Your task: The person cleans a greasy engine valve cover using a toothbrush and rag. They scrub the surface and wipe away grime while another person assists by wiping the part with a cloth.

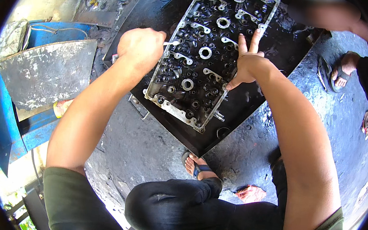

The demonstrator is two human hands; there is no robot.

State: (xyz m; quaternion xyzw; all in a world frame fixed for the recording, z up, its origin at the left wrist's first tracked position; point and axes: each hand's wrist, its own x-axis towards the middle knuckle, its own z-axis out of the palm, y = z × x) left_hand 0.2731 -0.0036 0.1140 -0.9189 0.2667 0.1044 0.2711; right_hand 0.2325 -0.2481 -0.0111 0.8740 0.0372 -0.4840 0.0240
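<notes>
An oily engine cylinder head [173, 109] with a bare metal rim, round ports and several small bracket-like bosses lies on a black metal tray [199, 145]. My left hand [141, 45] is closed in a fist at its left edge. A thin, light-coloured tool tip [171, 43] sticks out of that fist and reaches the rim; its handle is hidden, so the kind of tool cannot be told. On the opposite side, my right hand [249, 64] rests with fingers spread on the right rim, thumb lower down and fingertips farther up.
Another person's blurred arm [332, 16] comes in at the upper right, with a sandalled foot [345, 70] below it. Blue metal equipment with a worn panel [50, 72] stands on the left. A reddish rag [250, 194] lies on the dark, stained floor near my legs.
</notes>
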